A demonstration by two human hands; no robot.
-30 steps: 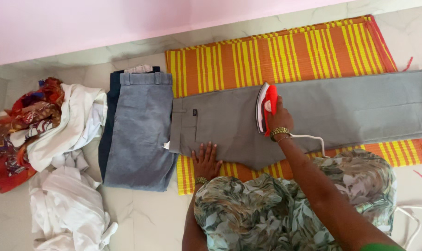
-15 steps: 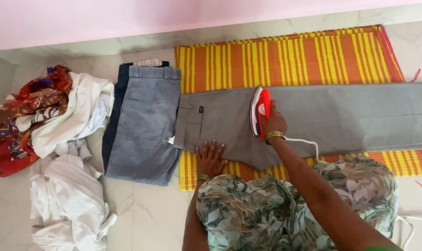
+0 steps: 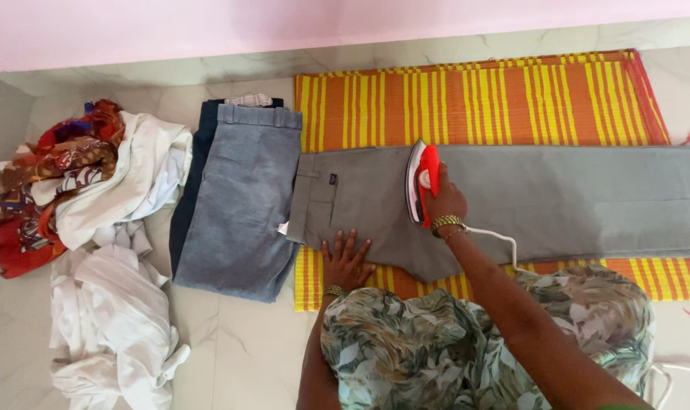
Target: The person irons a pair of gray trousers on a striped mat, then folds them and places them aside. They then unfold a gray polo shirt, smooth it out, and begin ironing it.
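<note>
A: You're working over a striped orange and yellow mat (image 3: 481, 99) that is lying on the pale floor (image 3: 238, 349), and the grey trousers (image 3: 573, 201) are stretching across it from the waistband on your left out past the right edge of the view.

B: And beside them?

A: A folded blue-grey pair (image 3: 242, 205) is sitting just left of the mat on top of something darker, and further left a heap of white and patterned clothes (image 3: 94, 197) is piling up (crumpled, by the look of it).

B: Which step am I in?

A: I'd judge you're pressing the upper part of the trousers, near the seat. Your right hand (image 3: 445, 202) is wrapping fully round the handle of the red iron (image 3: 421, 182), fingers closed tight on it, and the iron is resting sole-down on the cloth just right of the back pocket. Its white cord (image 3: 504, 247) is trailing toward your lap.

B: And my left hand?

A: Your left hand (image 3: 345, 262) is lying flat, fingers spread wide and gripping nothing, pinning the lower edge of the trousers where cloth meets mat.

B: What is the next move asking of me?

A: Probably keeping that palm pressing the cloth taut while you're sliding the iron, and keeping your fingers clear of its path.
</note>
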